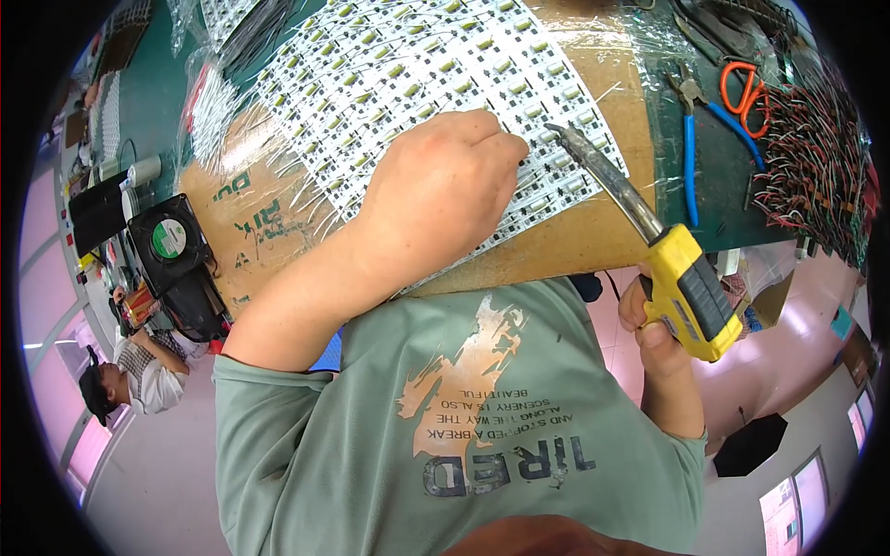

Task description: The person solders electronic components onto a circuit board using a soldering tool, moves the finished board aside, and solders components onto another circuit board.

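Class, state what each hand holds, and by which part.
Right hand: soldering iron, by its yellow handle. Left hand: a thin wire pinched at its end.

Strips [417, 74] lie side by side on a board [556, 250] on the table [158, 102]. Left hand [436, 190] rests on the strips; iron [649, 250] just right of it, in the right hand [654, 324]. Pliers [691, 139] and scissors [744, 88] farther right — wires [816, 167] beyond. Fan [167, 239] left of the board.
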The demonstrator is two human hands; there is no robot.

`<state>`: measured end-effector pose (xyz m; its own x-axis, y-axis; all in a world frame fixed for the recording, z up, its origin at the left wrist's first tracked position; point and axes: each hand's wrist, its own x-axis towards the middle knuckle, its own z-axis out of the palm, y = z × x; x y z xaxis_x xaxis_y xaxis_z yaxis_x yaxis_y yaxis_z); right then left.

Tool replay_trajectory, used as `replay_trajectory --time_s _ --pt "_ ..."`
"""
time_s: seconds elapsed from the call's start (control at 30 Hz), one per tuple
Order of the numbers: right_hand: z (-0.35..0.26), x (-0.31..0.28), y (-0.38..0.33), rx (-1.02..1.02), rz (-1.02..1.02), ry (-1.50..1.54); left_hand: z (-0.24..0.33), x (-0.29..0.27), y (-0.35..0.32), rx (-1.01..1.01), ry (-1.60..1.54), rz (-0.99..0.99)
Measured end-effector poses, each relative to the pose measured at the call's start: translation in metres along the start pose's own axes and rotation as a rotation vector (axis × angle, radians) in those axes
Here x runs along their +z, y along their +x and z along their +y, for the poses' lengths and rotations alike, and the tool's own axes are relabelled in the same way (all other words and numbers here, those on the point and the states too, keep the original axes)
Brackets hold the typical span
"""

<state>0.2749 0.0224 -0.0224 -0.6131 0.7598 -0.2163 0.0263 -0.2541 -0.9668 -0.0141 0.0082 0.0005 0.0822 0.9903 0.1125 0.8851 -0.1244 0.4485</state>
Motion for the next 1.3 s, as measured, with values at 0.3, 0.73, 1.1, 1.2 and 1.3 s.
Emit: replay_trajectory --time_s 0.3,0.73,1.1,1.2,1.3 --pt "0.012 -0.009 0.005 0.039 -0.054 -0.013 0.004 -0.011 -0.005 -0.025 0.032 -0.055" --pt "0.024 -0.015 0.0 0.046 -0.139 -0.14 -0.008 -0.007 0.001 -0.034 0.026 0.018" --pt "0.021 -0.003 0.006 -0.018 -0.023 -0.13 -0.009 -0.009 0.004 -0.018 0.043 -0.007" --pt "0.021 -0.007 0.006 0.037 -0.092 -0.072 -0.008 -0.009 0.005 -0.015 0.042 -0.016" --pt "0.022 -0.006 0.005 0.046 -0.082 -0.065 -0.009 -0.008 0.005 -0.012 0.041 -0.017"
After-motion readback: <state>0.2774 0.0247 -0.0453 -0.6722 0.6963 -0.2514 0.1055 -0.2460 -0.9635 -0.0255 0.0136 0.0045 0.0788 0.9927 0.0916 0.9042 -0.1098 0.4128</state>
